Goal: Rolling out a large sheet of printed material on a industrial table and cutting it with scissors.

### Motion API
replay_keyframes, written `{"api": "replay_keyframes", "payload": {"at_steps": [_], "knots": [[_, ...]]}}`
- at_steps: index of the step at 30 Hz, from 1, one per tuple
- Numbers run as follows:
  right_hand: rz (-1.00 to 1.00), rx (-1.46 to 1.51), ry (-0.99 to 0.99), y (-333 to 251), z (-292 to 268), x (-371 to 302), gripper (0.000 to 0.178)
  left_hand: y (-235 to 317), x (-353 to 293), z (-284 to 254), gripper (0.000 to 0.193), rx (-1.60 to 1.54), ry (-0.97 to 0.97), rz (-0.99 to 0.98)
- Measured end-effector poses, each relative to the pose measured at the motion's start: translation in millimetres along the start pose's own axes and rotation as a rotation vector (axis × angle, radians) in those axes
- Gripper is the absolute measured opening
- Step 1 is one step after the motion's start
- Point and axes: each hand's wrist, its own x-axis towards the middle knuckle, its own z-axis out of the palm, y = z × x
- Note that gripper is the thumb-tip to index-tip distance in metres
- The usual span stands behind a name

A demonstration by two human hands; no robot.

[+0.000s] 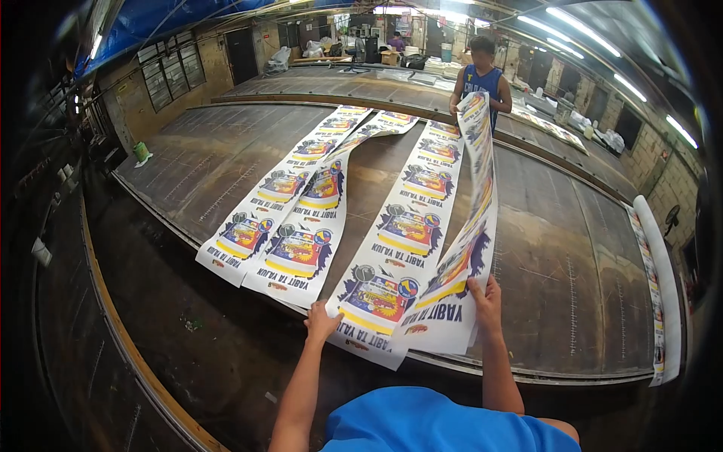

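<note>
Three printed strips point(301, 218) already lie flat on the surface point(572, 248); a fourth strip point(471, 226) hangs lifted, both hands, left point(321, 322) and right point(486, 299), pinching its near end, a co-worker point(482, 79) holding the far end.

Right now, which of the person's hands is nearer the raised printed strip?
Right. The right hand grips the raised printed strip at its near end; the left hand holds the neighbouring flat strip instead.

You have four long printed strips point(410, 226) running down the wooden table point(572, 248): three lie flat, one hangs lifted near its right edge. You see one rolled sheet point(663, 279) along that right edge, and one co-worker point(480, 75) at the far edge.
</note>
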Motion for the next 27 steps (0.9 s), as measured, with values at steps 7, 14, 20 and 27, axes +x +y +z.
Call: {"api": "replay_keyframes", "payload": {"at_steps": [7, 14, 20, 27], "knots": [[0.227, 0.108, 0.056, 83.9, 1.0, -17.9, 0.023, -62.6, 102.2, -77.1, 0.090, 0.002, 0.318, -0.055], [0.523, -0.478, 0.145, 212.0, -23.5, -64.8, 0.030, -133.3, 198.2, -141.5, 0.108, 0.226, 0.250, -0.266], [0.562, -1.065, 0.121, 244.3, -11.9, -71.8, 0.040, -195.8, 228.6, -167.8, 0.115, 0.294, 0.169, -0.301], [0.711, -0.768, 0.177, 246.6, 7.6, -57.5, 0.028, -199.5, 220.3, -160.8, 0.100, 0.295, 0.149, -0.263]]}}
